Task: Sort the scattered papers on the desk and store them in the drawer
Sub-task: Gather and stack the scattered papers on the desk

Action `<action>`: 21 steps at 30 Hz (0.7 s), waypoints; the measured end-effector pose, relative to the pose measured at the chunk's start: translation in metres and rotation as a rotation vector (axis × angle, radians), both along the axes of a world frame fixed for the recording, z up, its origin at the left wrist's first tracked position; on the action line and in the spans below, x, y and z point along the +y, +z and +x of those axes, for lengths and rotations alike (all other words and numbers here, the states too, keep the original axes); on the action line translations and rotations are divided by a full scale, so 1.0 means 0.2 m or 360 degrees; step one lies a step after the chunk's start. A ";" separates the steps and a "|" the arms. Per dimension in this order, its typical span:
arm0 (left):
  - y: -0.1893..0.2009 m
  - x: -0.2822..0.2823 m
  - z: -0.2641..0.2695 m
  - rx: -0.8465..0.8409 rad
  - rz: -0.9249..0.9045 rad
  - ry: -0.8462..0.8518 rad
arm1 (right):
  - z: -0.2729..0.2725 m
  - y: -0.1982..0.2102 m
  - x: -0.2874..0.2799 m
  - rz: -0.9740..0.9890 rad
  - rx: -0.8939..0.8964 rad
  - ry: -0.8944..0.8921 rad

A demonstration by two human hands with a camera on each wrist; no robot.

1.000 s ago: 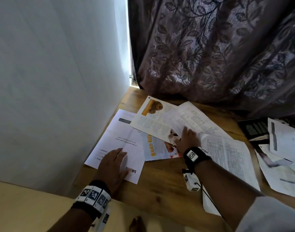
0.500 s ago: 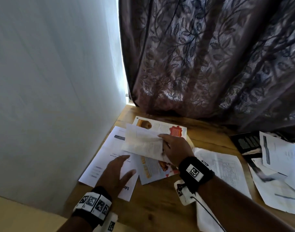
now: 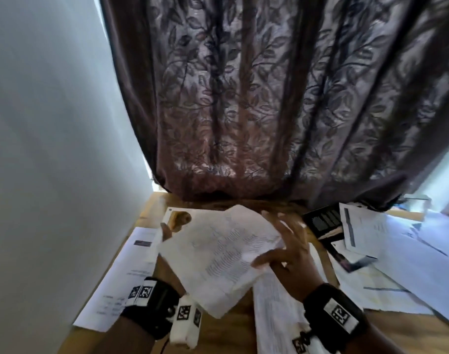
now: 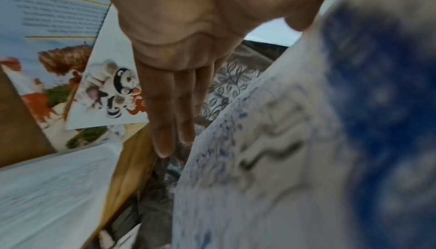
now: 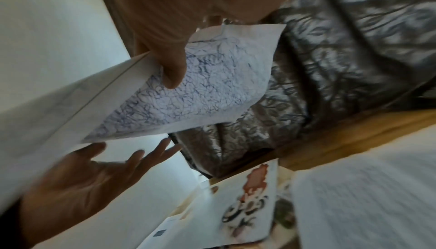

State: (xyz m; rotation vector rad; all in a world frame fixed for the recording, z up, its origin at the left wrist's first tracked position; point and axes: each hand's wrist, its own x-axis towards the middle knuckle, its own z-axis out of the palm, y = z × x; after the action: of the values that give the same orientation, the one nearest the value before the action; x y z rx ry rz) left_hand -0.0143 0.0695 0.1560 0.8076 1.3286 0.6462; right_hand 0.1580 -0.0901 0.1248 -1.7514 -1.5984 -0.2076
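The lifted sheet [image 3: 223, 254] is held above the left part of the tabletop [image 3: 233, 325], over the other papers. The right hand [image 3: 287, 254] pinches its right edge, thumb on one face and fingers [image 3: 282, 223] behind; the right wrist view shows the thumb pressed on the scribbled underside. The left hand [image 3: 167, 267] is beneath the sheet, palm up, fingers straight and apart, supporting rather than gripping.

Handling, as a judgement:
- The sheet is light, thin and limp. It bows and droops at its near corner, so a one-edge pinch lets it sag and flap.
- It creases and tears easily. Support from below with a flat palm, or take it at two opposite edges.
- Loose sheets slide on one another. Square a stack on the tabletop before carrying it.

Other papers on the tabletop:
- Illustrated page [image 3: 178, 219], far left, partly under the lifted sheet.
- White printed sheet [image 3: 116, 279], along the left wall.
- Dense text sheet [image 3: 274, 310], near centre.
- Overlapping loose sheets [image 3: 397, 259], right, beside a dark booklet [image 3: 323, 222].

Limits of view:
- No drawer appears in any view.
- Most of the left hand is covered by the lifted sheet in the head view.
- Both wrist views are blurred; print is unreadable.
- The count of sheets in the right pile cannot be told.
- A patterned curtain [image 3: 269, 98] hides the far edge of the tabletop.
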 end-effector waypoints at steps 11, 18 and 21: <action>-0.34 -0.17 0.20 -0.0299 0.0657 -0.1630 | 0.34 -0.24 -0.41 -0.0007 0.0656 -0.0555; -0.07 -0.19 0.39 0.0658 0.1743 -0.2071 | 0.32 0.07 -0.35 -0.0358 -0.0372 -0.0291; 0.04 -0.17 0.45 0.0679 0.1993 -0.2322 | 0.32 0.18 -0.22 -0.0568 -0.0724 -0.0229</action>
State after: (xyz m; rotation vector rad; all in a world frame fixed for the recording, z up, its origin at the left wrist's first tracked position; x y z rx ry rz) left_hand 0.0748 0.0364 0.1648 2.6299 0.1995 -0.0149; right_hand 0.2224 -0.1345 0.1614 -2.2139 -1.9187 -0.4375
